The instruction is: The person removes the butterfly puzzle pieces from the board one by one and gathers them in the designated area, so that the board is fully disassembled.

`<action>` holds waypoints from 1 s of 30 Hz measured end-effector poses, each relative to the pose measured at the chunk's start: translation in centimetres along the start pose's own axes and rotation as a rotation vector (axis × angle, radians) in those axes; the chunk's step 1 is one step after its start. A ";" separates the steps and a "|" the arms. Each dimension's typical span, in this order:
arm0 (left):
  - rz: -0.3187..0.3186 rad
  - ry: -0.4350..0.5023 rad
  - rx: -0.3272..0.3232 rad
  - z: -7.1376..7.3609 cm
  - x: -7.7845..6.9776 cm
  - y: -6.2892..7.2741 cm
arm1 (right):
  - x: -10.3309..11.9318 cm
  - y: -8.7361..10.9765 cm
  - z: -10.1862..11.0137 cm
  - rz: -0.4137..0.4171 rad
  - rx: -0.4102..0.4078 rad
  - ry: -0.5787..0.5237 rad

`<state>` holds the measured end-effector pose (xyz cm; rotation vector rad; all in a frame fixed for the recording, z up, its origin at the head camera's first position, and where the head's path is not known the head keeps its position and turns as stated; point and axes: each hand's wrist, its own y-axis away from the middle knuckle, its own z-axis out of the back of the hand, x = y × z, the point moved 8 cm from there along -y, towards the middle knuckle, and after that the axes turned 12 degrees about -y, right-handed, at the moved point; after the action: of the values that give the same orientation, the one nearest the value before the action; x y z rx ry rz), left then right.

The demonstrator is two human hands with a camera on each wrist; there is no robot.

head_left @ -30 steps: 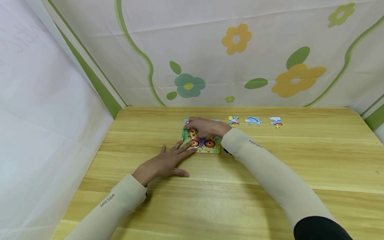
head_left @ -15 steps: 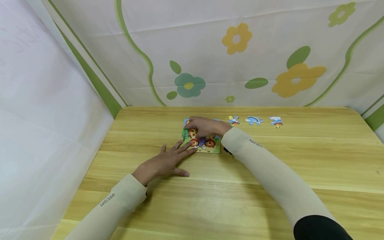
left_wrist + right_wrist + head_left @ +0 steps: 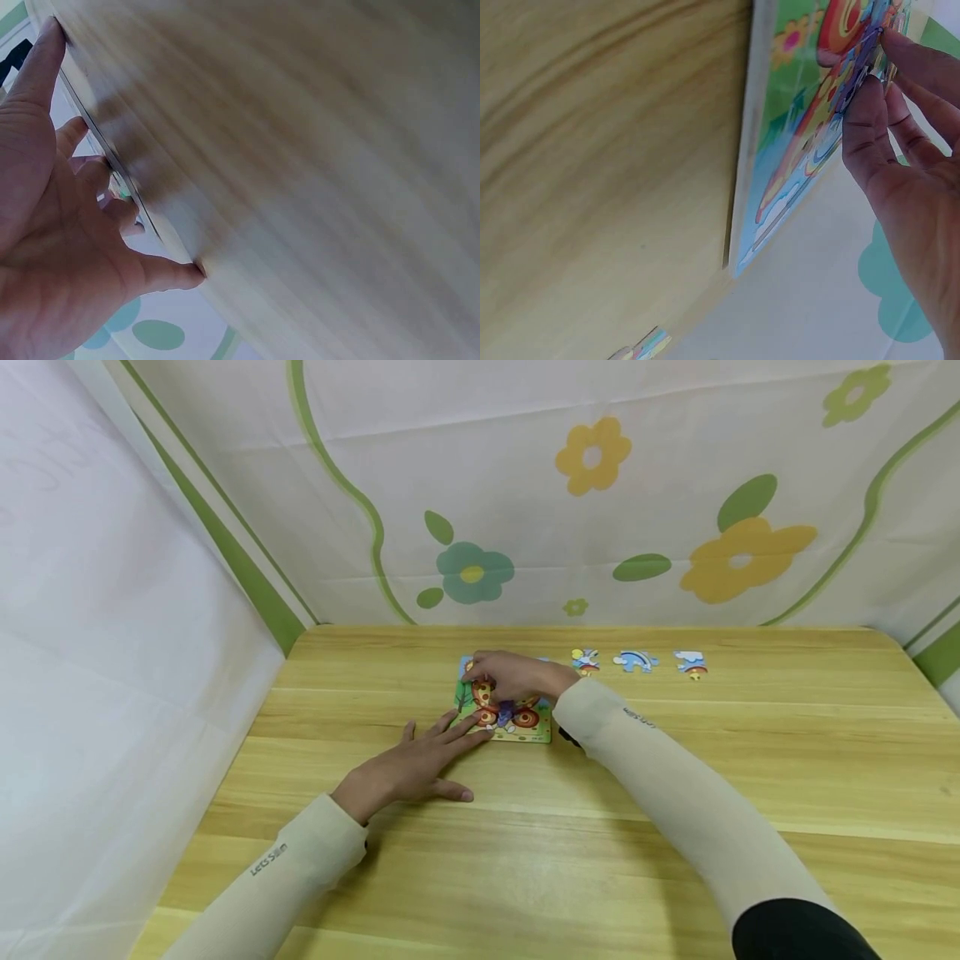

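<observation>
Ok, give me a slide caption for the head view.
Left hand and right hand on a butterfly puzzle, three loose pieces beside it.

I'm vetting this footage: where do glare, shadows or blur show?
Head: pale sheen on the table, soft shadow beside the right sleeve. Left wrist: table grain blurred, dark shadows near the left hand. Right wrist: dim, thin shadow along the puzzle board.

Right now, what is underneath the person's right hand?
The butterfly puzzle lies under the right hand. In the head view, its lower wings and purple body show; much of the upper part is covered.
</observation>
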<state>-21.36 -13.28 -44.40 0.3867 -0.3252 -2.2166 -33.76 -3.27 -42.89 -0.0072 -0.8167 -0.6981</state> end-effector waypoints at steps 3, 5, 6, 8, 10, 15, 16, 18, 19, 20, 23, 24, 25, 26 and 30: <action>0.005 -0.003 0.004 0.0 0.0 0.0 | -0.1 -0.1 0.0 -0.001 0.000 0.010; 0.008 -0.003 0.005 0.0 0.0 0.0 | -0.2 -0.1 -0.1 -0.004 0.000 0.008; 0.010 -0.002 0.005 0.0 0.0 0.0 | -0.2 -0.1 -0.1 -0.005 -0.001 0.005; 0.014 0.000 0.007 0.0 0.0 0.0 | -0.2 -0.1 0.0 -0.008 -0.003 0.001; 0.015 0.002 0.007 0.0 0.0 0.0 | -0.2 0.0 0.0 -0.006 -0.007 -0.003; 0.019 -0.003 0.007 0.0 -0.1 0.0 | 0.0 0.2 0.0 0.004 -0.015 -0.009; 0.020 -0.007 0.004 0.0 -0.1 0.0 | 0.0 0.2 0.0 0.006 -0.017 -0.012; 0.022 -0.016 -0.001 0.1 -0.2 0.1 | -0.1 0.3 0.1 0.007 -0.020 -0.014; 0.023 -0.019 -0.004 0.1 -0.2 0.1 | -0.1 0.3 0.1 0.006 -0.020 -0.017; 0.024 -0.022 -0.007 0.2 -0.2 0.2 | -0.2 0.3 0.1 0.004 -0.019 -0.019; 0.022 -0.030 -0.019 0.2 -0.3 0.5 | -0.2 0.3 0.0 -0.005 -0.018 -0.027; 0.021 -0.034 -0.024 0.2 -0.3 0.6 | -0.3 0.3 0.0 -0.009 -0.018 -0.033; 0.018 -0.036 -0.028 0.2 -0.3 0.8 | -0.3 0.3 0.0 -0.008 -0.019 -0.034; 0.015 -0.038 -0.033 0.2 -0.2 0.9 | -0.3 0.3 0.1 -0.009 -0.021 -0.034; 0.009 -0.035 -0.046 0.0 0.0 1.4 | -0.3 0.3 0.1 -0.003 -0.028 -0.038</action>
<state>-20.38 -14.14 -43.85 0.3210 -0.2933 -2.2201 -33.77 -2.83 -42.91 -0.0448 -0.8434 -0.7145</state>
